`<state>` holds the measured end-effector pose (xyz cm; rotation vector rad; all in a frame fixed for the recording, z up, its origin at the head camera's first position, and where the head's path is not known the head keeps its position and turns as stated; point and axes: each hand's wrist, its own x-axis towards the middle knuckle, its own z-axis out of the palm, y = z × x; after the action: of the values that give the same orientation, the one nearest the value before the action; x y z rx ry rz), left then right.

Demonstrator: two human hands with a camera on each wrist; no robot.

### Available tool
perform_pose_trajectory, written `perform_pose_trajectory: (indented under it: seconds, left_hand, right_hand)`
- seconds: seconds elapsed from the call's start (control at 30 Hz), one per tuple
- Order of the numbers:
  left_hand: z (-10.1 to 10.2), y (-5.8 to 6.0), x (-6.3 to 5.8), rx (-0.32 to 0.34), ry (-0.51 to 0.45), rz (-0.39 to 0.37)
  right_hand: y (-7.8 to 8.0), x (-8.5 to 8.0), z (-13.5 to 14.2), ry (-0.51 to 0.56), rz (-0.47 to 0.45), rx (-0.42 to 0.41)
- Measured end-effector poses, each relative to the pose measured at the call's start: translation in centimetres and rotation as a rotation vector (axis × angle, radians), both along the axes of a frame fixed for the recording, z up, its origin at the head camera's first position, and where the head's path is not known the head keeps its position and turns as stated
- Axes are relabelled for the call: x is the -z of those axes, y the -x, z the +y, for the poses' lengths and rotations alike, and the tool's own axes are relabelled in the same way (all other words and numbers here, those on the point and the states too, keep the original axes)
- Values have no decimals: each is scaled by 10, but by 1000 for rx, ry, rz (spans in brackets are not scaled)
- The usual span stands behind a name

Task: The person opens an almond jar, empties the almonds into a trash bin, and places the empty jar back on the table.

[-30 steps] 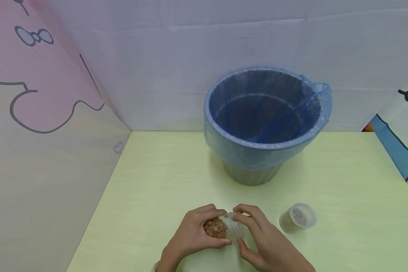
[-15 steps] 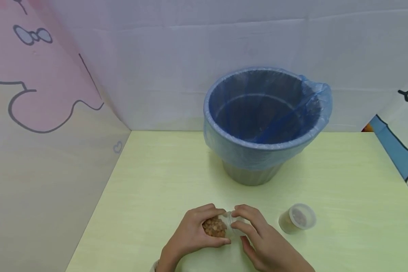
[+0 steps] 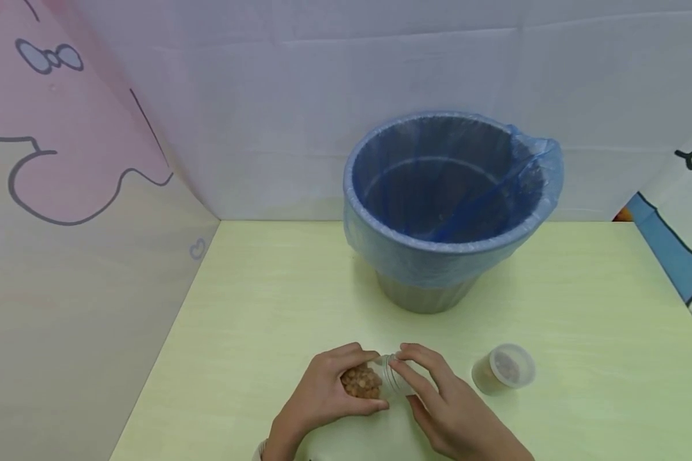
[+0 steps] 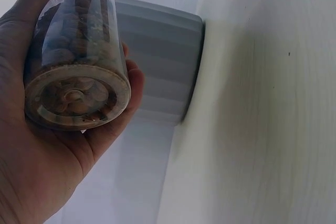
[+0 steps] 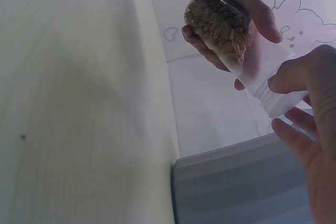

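My left hand (image 3: 325,390) grips a clear plastic jar (image 4: 76,45) part-filled with brown nuts (image 5: 220,22). The jar lies tilted, its base toward the left palm and its neck toward the right. Around the whitish lid (image 5: 279,101) at that end, my right hand (image 3: 455,403) pinches with thumb and fingers. In the right wrist view the thumb presses one side while fingertips sit at the other. In the head view the right fingers partly cover the lid. A second lidded container (image 3: 498,371) with brownish contents stands on the table, right of my right hand.
A grey bin (image 3: 429,298) with a blue plastic liner (image 3: 423,266) stands on the pale yellow table (image 3: 265,294) beyond my hands. Behind it hangs a white cloth wall (image 3: 277,128). A wall with cartoon drawings (image 3: 81,269) borders the left side.
The right fingers loosened slightly from the lid and now close on it again, the thumb shifted a little. The left hand and jar stay nearly in place. The head view tilts slightly.
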<state>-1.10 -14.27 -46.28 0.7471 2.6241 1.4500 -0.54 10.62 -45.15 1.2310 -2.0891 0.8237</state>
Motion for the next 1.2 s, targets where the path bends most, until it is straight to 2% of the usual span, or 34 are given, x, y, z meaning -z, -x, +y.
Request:
perform_pose_trajectory:
  seconds: [0.2, 0.47, 0.7, 0.83, 0.93, 1.07, 1.2]
  left_hand:
    - [-2, -2, 0, -25, 10, 7]
    - [-3, -3, -4, -29, 20, -1]
    - [-6, -2, -7, -32, 30, 24]
    - [-6, -1, -8, -39, 34, 46]
    - [-7, 1, -11, -41, 44, 62]
    - [-8, 4, -18, -46, 70, 82]
    - [-11, 11, -28, -41, 92, 140]
  right_hand:
    - [-2, 5, 3, -27, -41, 78]
    - [-3, 14, 3, 102, -139, 42]
    - [-6, 20, 3, 142, -249, 100]
    - [-9, 24, 4, 112, -376, 105]
    - [-12, 28, 5, 42, -451, 143]
    - [-14, 35, 4, -52, -421, 211]
    - [-14, 42, 3, -95, -390, 223]
